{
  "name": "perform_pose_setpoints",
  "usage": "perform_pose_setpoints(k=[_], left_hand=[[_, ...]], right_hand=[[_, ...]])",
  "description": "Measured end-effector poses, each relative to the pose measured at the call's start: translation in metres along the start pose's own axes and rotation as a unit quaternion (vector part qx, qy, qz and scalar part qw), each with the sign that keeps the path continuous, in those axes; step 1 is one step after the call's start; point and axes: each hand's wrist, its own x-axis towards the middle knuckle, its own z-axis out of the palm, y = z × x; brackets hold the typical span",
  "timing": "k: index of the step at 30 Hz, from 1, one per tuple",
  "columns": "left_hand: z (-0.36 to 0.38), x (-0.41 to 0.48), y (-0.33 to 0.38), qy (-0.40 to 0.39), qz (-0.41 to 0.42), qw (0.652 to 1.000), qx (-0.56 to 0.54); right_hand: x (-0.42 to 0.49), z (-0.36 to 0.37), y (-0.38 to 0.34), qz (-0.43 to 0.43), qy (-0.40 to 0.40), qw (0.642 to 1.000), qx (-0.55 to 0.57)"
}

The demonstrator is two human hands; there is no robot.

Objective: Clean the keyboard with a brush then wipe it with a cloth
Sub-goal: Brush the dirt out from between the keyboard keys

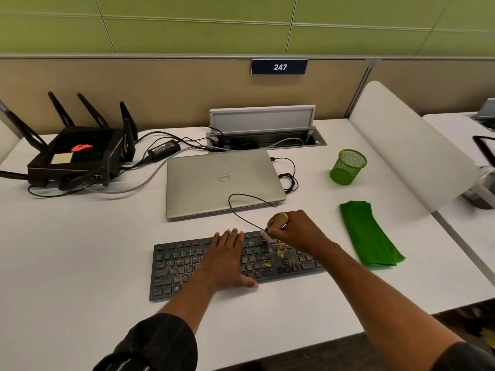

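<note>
keyboard [174, 266]: middle keys hidden under left hand [227, 261] | brush [282, 218]: handle mostly inside right hand [297, 232], bristles blurred | router [77, 156]: antenna cut by left edge

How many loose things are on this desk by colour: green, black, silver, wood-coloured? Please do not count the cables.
Green: 2, the mesh cup and the cloth.
Black: 3, the router, the power adapter and the keyboard.
Silver: 1, the laptop.
Wood-coloured: 1, the brush in the right hand.
Total: 7.
</note>
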Motion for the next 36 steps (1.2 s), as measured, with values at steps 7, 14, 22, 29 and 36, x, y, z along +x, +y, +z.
perform_pose_setpoints(k=[7,14,22,29,36], left_hand=[[0.000,0.000,0.000,-0.008,-0.001,1.000,0.001],[0.001,0.001,-0.001,-0.003,-0.001,1.000,0.002],[0.003,0.002,-0.002,-0.002,0.001,1.000,0.008],[0.003,0.001,-0.001,-0.008,-0.004,1.000,0.014],[0.000,-0.001,0.000,-0.011,-0.005,1.000,0.013]], right_hand=[[-0.013,0.011,0.006,0.000,-0.052,0.999,-0.017],[-0.007,0.005,0.004,0.014,0.016,1.000,-0.006],[-0.007,0.003,0.005,0.003,-0.066,0.997,-0.043],[-0.005,0.003,0.001,-0.026,-0.032,0.999,-0.008],[0.000,0.011,0.002,-0.037,-0.070,0.996,-0.039]])
